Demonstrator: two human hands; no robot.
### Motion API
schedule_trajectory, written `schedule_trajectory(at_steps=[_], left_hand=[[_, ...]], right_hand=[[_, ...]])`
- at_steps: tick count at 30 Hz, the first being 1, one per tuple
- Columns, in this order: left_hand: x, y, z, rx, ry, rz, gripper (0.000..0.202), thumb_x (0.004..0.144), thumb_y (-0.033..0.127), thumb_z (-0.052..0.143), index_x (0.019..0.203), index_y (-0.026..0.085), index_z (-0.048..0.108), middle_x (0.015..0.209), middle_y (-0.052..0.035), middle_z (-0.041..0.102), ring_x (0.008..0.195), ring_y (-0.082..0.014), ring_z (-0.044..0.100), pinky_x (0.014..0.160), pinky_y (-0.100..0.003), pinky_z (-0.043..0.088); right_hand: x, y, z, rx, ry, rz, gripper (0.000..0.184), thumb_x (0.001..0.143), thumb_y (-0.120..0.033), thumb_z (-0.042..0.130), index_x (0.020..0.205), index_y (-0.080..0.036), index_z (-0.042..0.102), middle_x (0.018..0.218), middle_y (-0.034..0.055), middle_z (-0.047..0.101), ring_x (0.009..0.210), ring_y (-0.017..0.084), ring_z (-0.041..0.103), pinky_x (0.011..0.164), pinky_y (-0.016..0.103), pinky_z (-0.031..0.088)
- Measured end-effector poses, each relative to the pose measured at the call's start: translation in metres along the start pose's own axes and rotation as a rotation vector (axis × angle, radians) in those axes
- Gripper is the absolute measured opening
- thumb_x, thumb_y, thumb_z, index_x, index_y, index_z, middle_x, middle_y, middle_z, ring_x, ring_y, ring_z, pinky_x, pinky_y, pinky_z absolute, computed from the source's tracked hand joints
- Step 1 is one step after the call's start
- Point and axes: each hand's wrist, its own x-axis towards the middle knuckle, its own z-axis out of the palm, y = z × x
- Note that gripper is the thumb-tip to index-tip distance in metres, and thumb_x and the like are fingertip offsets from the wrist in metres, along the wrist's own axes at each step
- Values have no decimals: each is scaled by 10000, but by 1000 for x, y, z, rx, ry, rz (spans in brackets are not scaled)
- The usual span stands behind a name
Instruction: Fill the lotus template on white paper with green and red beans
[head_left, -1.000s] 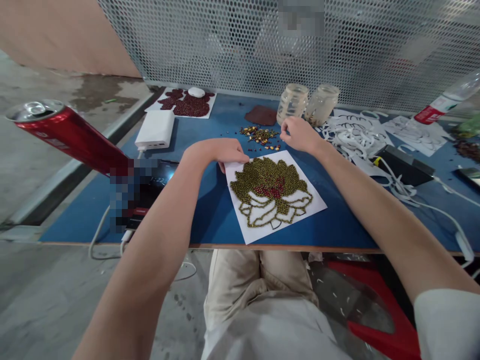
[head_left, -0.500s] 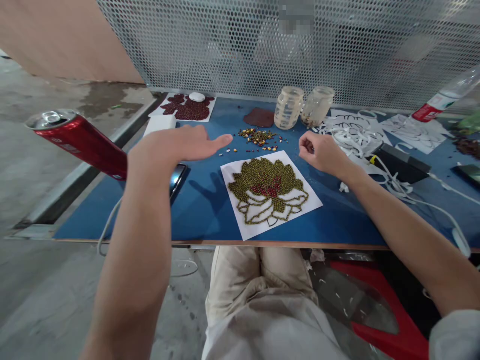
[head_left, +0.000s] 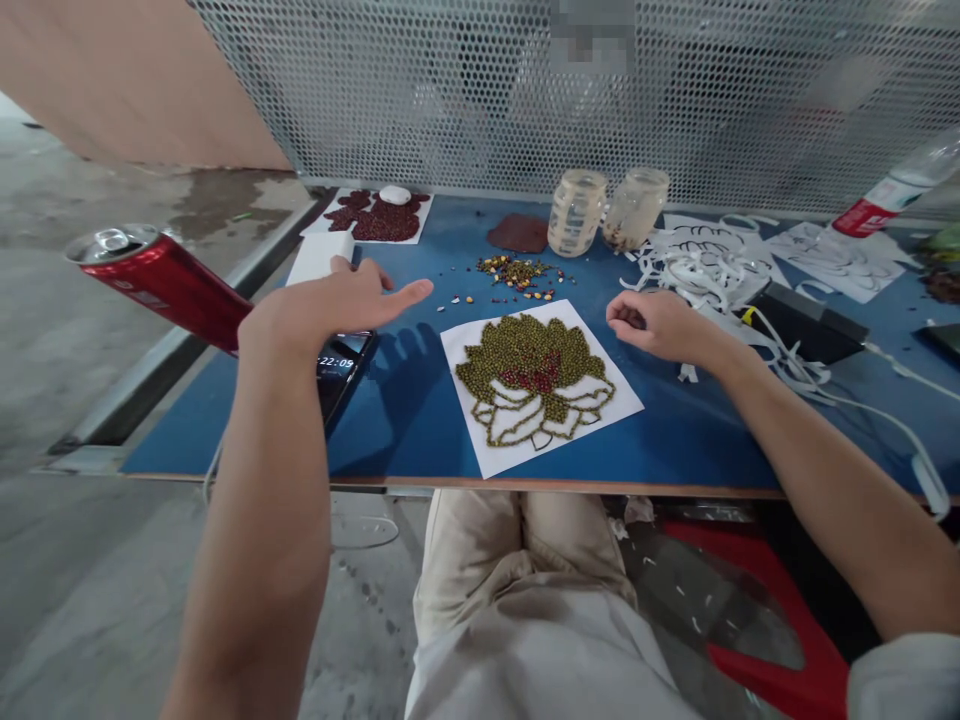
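My left hand [head_left: 341, 303] hovers above the left side of the table, its thumb stretched out and fingers apart, holding nothing visible. Below it lies a phone [head_left: 346, 368] with a lit screen, partly covered by my wrist. To the right of the paper, my right hand [head_left: 660, 325] rests with fingers curled inward; whatever they may hold is hidden. Between the hands, a white paper [head_left: 499, 462] bears a lotus-like picture [head_left: 525, 350] of green beans, with dark red beans at its middle. Its lower petals are mostly white inside bean outlines. Loose mixed beans [head_left: 517, 270] lie behind it.
A red can [head_left: 169, 285] stands at left, near a white box [head_left: 322, 258]. Dark red beans [head_left: 386, 222] cover another sheet. Two jars [head_left: 576, 215] stand before the perforated metal screen [head_left: 450, 110]. Paper strips [head_left: 709, 270], a black box [head_left: 806, 320] and a bottle [head_left: 889, 200] occupy the right.
My left hand has drawn left, its fingers more visibly spread, and the phone's lit screen shows more. The right hand has shifted slightly right and down, still curled.
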Motion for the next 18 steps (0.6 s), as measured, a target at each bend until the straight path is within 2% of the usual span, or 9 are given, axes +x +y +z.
schedule_trajectory(at_steps=[2,3,4,6,7,10,11,13,18], left_hand=[[-1,15,-4,30,86,41,1018,930,929,367,1614,186,498,1722,-290,408,1406,-481,612,1131,-592,477],[1,24,-5,50,123,116,944,954,860,418,1592,173,525,1694,-285,454,1409,-468,613,1135,-570,478],[4,35,-7,67,156,184,878,953,808,467,1543,167,581,1617,-266,555,1373,-458,641,1108,-541,496],[14,58,-8,96,167,342,724,943,730,533,1407,200,702,1354,-182,753,1210,-397,722,1019,-468,526],[20,69,-7,97,149,414,652,944,699,549,1362,234,732,1244,-137,796,1132,-360,745,973,-433,529],[44,93,-1,103,68,643,498,928,646,566,1047,222,800,940,-106,816,837,-283,739,772,-382,500],[51,97,2,85,-2,647,446,919,607,579,947,215,790,843,-98,802,764,-259,727,737,-370,491],[63,99,9,30,-68,610,369,888,550,612,811,218,754,733,-82,772,690,-227,710,712,-345,487],[74,91,25,-61,-27,643,328,864,484,609,665,235,684,606,-61,702,633,-208,677,717,-337,490]], right_hand=[[1,7,0,-14,-51,4,101,958,-353,619,939,-261,656,755,24,704,669,211,622,694,374,447],[2,9,0,-27,-67,11,113,955,-360,624,925,-258,665,748,25,708,664,211,623,694,376,441],[2,11,0,-41,-79,19,125,952,-365,628,915,-255,676,744,27,713,661,212,627,695,378,436],[3,13,-1,-58,-95,35,150,949,-378,634,917,-251,709,743,31,728,662,216,638,701,379,431],[3,12,-2,-57,-100,41,167,953,-388,634,931,-251,728,748,34,738,667,219,647,704,379,433],[3,10,-5,-30,-94,52,217,986,-416,621,999,-253,764,786,42,770,710,231,684,725,377,458],[3,9,-6,-21,-87,57,228,999,-421,613,1018,-253,765,797,43,775,720,232,690,729,377,467],[3,7,-9,-1,-75,72,225,1009,-416,610,1031,-249,759,814,44,779,730,230,692,731,376,480],[3,3,-12,-18,-77,54,191,990,-401,647,1001,-240,749,906,63,796,794,236,694,758,386,490]])
